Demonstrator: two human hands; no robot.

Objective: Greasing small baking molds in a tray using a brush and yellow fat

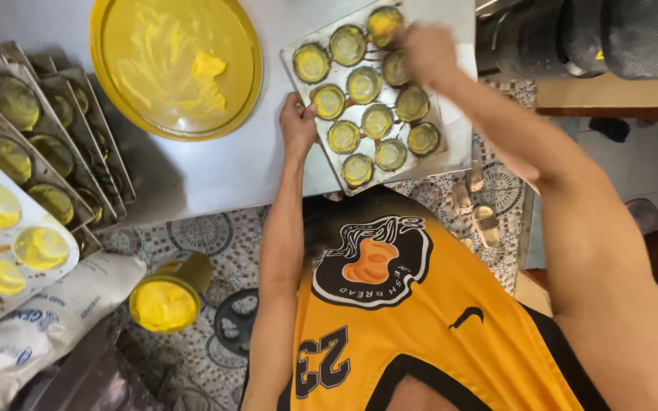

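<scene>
Your left hand (297, 125) grips the near-left edge of the baking tray (420, 164), thumb on top and fingers curled under the rim, holding it flat on the metal table (215, 171). Your right hand (424, 49) reaches across to the far corner of the tray with its fingers bent down over one of the cups (384, 23) — whether they pinch anything there you cannot tell, since the back of the hand hides the fingertips. The tray sits at a slant near the table's front edge, and its round cups each show a yellow, greasy coating.

Just beyond your left hand, further up the table, lies a big yellow round lid (177, 65) smeared with butter, a lump (209, 68) of it near the middle. To the far left a stack of empty trays (47, 129) leans in overlapping rows, and in front of it one tray (9, 236) has its cups filled with pale yellow dough. Below the table edge — on the patterned floor (207, 232) — stand a yellow tub (165, 301) of butter and a white sack (47, 320) lying on its side.
</scene>
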